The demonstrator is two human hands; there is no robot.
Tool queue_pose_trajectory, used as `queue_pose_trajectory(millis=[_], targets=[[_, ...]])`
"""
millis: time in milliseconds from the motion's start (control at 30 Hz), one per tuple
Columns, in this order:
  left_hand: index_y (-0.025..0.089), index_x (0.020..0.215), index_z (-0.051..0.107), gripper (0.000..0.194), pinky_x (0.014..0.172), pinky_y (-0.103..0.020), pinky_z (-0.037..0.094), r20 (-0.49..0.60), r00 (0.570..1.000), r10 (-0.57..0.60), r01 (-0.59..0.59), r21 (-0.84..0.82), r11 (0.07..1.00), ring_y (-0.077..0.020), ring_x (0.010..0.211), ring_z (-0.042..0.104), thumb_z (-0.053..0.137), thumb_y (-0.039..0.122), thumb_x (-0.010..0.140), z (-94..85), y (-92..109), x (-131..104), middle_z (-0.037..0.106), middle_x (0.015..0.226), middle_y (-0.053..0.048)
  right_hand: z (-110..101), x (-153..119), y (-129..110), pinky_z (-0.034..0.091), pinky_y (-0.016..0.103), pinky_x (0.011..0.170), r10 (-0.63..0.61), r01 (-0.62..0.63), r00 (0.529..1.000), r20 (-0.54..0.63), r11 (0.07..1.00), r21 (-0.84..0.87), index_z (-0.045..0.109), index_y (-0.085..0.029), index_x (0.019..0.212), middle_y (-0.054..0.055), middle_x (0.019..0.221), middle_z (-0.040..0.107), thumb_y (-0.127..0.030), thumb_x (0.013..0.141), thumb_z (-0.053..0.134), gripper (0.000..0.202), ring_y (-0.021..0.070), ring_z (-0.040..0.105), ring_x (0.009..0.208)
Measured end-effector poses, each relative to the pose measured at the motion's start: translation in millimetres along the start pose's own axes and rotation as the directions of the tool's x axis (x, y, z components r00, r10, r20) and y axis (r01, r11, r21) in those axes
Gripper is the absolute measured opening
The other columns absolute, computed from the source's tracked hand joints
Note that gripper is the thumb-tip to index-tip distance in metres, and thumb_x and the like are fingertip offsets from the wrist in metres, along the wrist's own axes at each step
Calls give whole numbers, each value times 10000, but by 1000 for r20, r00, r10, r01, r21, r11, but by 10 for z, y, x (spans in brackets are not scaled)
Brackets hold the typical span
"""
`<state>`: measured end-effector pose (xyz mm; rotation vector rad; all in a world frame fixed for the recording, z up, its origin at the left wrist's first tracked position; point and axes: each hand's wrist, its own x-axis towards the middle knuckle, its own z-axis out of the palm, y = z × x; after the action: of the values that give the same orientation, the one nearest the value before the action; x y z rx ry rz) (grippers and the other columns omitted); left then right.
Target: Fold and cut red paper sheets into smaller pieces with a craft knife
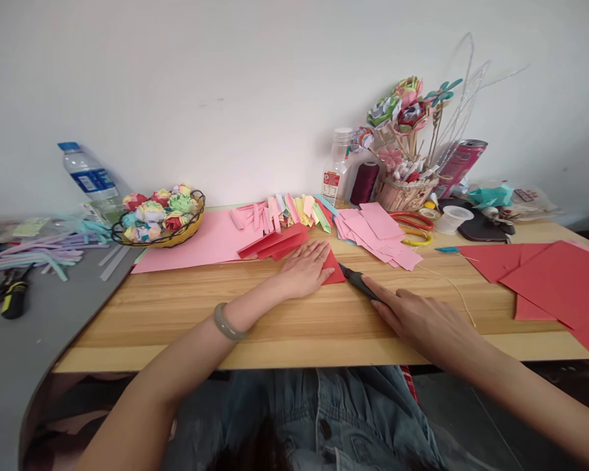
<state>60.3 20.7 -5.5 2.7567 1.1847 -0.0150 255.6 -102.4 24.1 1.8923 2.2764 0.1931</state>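
My left hand (303,267) lies flat, fingers together, pressing a small red paper piece (334,269) onto the wooden table (186,314). A grey-green bangle sits on that wrist. My right hand (415,317) grips a black craft knife (357,281) whose tip points at the right edge of the red piece. A fan of red strips (273,242) rests just beyond my left hand, on a large pink sheet (196,245).
A basket of paper roses (160,217) and a water bottle (88,175) stand at the left. Pink squares (380,232), scissors (415,226), a thread spool (364,183) and a flower bouquet (405,150) crowd the back. Red sheets (550,278) lie at the right; pliers (10,297) far left.
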Motion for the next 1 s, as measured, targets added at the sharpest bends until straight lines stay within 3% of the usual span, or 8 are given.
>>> queue_pose_trajectory(millis=[233,633,800,1000], targets=[[32,1423,91,660,1122,-334,82,-4,1000,1,-1,14,1000,-224,1381,61,134,471,932,35,-17,14,56,1500,-143,-150,207,-52,426,327,588,43,-48,995,93,997,53,274,-263,1402,111,941,672,-347,930,269,480,273,656,794],[27,1417,113,670,1121,-354,106,-36,999,16,-16,0,1000,-230,1380,75,126,482,925,72,-23,31,81,1496,-152,-157,502,-79,448,342,616,67,-67,998,5,993,99,306,-241,1381,118,958,677,-348,928,258,468,273,646,828],[29,1420,102,670,1125,-352,78,1,1000,19,-19,-17,1000,-218,1382,56,148,478,925,10,-30,22,63,1499,-148,-99,429,-30,462,349,683,116,-104,992,-55,975,196,318,-234,1385,134,1079,648,-352,932,256,472,258,636,897],[35,1427,43,883,1121,-395,85,133,988,81,-66,-108,992,-258,1378,-9,163,680,835,-118,-33,18,-19,1495,-156,28,187,117,485,357,609,237,-191,956,-172,950,248,317,-287,1390,80,1108,648,-399,923,274,482,275,653,844]])
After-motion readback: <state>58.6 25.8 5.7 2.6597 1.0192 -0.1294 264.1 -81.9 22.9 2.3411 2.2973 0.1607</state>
